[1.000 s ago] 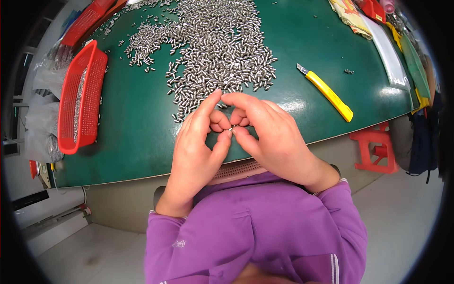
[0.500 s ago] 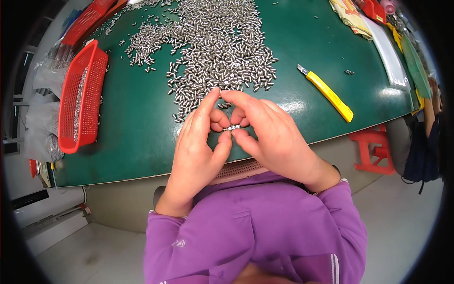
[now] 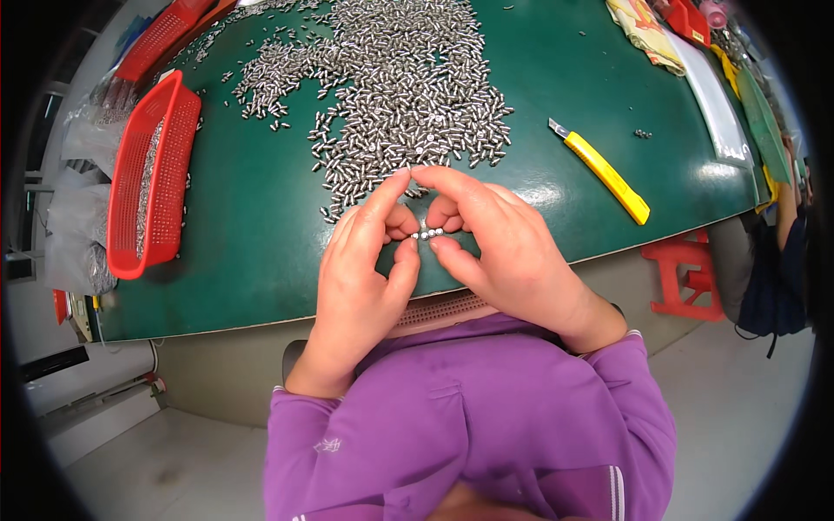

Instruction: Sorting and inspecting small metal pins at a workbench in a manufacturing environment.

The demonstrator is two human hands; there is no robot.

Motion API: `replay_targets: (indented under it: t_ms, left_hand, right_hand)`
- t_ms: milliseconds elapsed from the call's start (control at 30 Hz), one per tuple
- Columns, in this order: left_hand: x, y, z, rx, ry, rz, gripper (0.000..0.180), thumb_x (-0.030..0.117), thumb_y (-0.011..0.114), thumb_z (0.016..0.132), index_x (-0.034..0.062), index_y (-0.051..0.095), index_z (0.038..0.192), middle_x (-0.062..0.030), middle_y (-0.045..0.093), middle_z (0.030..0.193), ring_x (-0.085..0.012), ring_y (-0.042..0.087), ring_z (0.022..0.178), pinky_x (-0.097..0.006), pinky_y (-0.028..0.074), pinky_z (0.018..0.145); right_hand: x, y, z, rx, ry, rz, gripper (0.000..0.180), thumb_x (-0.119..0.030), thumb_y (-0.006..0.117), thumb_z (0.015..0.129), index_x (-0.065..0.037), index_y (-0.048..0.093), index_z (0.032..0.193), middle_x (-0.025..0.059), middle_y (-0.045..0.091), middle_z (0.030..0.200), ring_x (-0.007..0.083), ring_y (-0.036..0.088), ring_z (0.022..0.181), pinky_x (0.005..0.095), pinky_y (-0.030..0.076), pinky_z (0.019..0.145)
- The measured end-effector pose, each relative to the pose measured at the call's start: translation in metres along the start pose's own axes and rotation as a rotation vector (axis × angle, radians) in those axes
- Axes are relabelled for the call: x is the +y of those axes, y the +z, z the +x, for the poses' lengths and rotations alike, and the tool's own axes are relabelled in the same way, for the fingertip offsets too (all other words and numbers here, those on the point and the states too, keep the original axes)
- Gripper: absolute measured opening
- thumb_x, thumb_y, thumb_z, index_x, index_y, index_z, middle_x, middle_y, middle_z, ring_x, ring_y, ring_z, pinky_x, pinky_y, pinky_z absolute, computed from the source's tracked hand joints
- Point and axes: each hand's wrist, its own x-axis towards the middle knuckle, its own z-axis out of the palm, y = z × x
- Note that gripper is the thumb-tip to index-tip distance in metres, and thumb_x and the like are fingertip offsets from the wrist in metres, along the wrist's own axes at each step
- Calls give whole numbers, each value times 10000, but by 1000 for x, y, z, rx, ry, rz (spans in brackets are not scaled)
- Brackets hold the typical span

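Two hands meet over the near edge of a green table (image 3: pixel 261 243). The left hand (image 3: pixel 360 269) and the right hand (image 3: pixel 508 252) are close together, fingertips almost touching. Between them is a short row of little silver pins (image 3: pixel 428 233). The thumbs and first fingers of both hands pinch this row from each side. The other fingers are curled in behind. The row sits just above the table, near the edge closest to the person.

At 12 o'clock from the hands lies a big pile of silver pins (image 3: pixel 391 87), spread wide over the green top. Its near edge is just beside the fingertips.

At 9 o'clock from the hands is a red basket (image 3: pixel 152 178), long and narrow, with more silver pins inside. It is well apart from the hands.

At 2 o'clock from the hands is a yellow knife (image 3: pixel 604 174), lying slanted on the table. A few tiny silver bits (image 3: pixel 643 134) lie near it.

At 3 o'clock, past the table edge, a red stool (image 3: pixel 682 273) stands on the floor.

The person wears purple sleeves (image 3: pixel 469 408).
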Motion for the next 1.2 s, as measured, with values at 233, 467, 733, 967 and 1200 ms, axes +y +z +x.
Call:
replay_targets:
  t_ms: [233,467,733,967,1200]
  left_hand:
    - [-4,0,-3,10,-14,-7,745,-129,616,809,14,436,1518,-85,614,996,-212,607,920,-349,529,821]
    - [-5,2,-4,113,-79,-142,790,-155,510,800,6,357,1559,-99,560,1101,-157,553,914,-285,507,808]
    - [-7,4,0,110,-59,13,734,-124,591,836,5,403,1534,-132,627,1218,-219,593,995,-346,512,876]
    - [1,10,9,100,21,142,738,-92,680,845,-3,414,1528,-134,658,1115,-278,610,997,-399,516,917]
    - [-2,11,11,95,-1,109,690,-109,670,851,-8,456,1499,-114,671,1037,-256,621,959,-394,522,890]
  right_hand:
    - [2,-2,-1,-31,-66,-64,553,-1,716,808,-29,544,1333,104,636,1083,275,645,951,403,516,841]
    - [-2,1,4,-59,-131,-160,277,-66,742,827,-43,642,1084,108,595,973,310,597,889,412,497,797]
    - [-10,-15,-16,-280,-128,-84,136,-80,719,854,-55,638,959,110,556,905,321,584,856,420,502,766]
    - [-6,-19,6,-62,-55,-161,237,-54,742,851,-58,696,1084,100,664,1002,323,646,925,432,531,817]
    - [5,-4,12,25,-109,-257,138,-16,695,859,-8,652,990,137,626,975,347,621,897,446,517,792]
